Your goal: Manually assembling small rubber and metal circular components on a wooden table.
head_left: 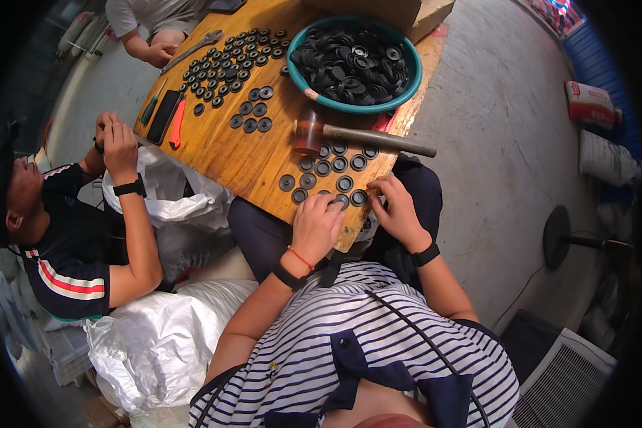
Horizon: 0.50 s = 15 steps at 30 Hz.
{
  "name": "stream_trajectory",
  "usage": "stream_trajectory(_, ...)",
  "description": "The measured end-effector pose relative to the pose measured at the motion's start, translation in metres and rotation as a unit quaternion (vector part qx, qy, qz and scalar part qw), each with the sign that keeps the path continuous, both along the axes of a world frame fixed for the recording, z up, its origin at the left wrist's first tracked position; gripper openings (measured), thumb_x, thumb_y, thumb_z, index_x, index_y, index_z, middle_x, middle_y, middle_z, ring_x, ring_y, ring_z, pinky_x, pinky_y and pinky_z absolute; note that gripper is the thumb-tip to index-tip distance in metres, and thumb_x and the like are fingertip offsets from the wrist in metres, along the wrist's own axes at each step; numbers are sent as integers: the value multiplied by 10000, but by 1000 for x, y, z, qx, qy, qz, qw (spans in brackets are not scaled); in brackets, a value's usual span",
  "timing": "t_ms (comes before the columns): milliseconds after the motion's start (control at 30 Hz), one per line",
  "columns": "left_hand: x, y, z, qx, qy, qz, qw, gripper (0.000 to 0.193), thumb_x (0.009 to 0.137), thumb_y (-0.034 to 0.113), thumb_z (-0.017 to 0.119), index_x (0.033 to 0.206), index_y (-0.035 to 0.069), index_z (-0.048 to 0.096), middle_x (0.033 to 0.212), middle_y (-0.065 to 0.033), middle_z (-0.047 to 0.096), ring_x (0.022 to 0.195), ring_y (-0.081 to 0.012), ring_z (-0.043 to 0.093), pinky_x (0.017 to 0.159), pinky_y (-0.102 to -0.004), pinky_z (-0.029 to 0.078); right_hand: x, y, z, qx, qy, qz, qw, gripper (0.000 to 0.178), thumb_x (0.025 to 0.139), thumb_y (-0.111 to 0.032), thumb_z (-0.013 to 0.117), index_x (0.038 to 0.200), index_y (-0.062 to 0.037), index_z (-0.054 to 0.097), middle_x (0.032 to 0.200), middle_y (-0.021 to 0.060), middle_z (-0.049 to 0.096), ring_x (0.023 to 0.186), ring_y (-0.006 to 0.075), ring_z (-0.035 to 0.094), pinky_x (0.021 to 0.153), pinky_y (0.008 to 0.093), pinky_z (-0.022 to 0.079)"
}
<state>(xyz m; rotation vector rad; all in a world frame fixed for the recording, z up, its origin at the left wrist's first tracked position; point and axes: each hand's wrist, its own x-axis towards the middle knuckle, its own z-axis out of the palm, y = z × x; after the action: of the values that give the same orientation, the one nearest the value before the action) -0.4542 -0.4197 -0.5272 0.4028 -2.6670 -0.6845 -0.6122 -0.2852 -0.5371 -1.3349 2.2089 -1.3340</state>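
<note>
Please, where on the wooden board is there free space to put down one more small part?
The bare wood between the orange-handled tool, the mallet and the near rows of black discs is free. It is crowded at the near edge under the left hand and right hand, and around the teal bowl.

Wooden table point(250, 153): discs point(328, 170), mallet point(357, 135), basin point(415, 71)

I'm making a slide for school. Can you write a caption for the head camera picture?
Both hands, left hand and right hand, arrange black round caps on a wooden table beside a mallet.
</note>
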Motion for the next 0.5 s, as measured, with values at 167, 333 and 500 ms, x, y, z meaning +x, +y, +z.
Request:
stream_trajectory(167, 8, -1, -1, 1, 2, 6, 1000, 204, 792, 108, 692, 983, 36, 687, 1073, -90, 619, 1041, -279, 551, 898, -388, 434, 3, -26, 3, 43, 133, 6, 990, 185, 787, -142, 689, 911, -22, 621, 899, 135, 557, 870, 314, 561, 741, 403, 457)
stream_trajectory(333, 13, -1, 5, 13, 17, 3, 1000, 204, 792, 98, 692, 981, 23, 681, 1063, -110, 623, 1060, -293, 552, 912, -395, 438, 6, -48, 5, 122, 230, -6, 966, 337, 746, -294, 741, 913, -21, 634, 867, 144, 548, 863, 318, 553, 737, 403, 439)
stream_trajectory(500, 16, -5, 6, 145, 59, 78, 985, 254, 879, 107, 657, 1104, -4, 622, 1040, -123, 633, 900, -242, 623, 810, -325, 502, 3, -50, 19, 135, 162, 48, 976, 335, 740, -270, 739, 941, -24, 631, 887, 125, 549, 880, 307, 545, 753, 390, 438)
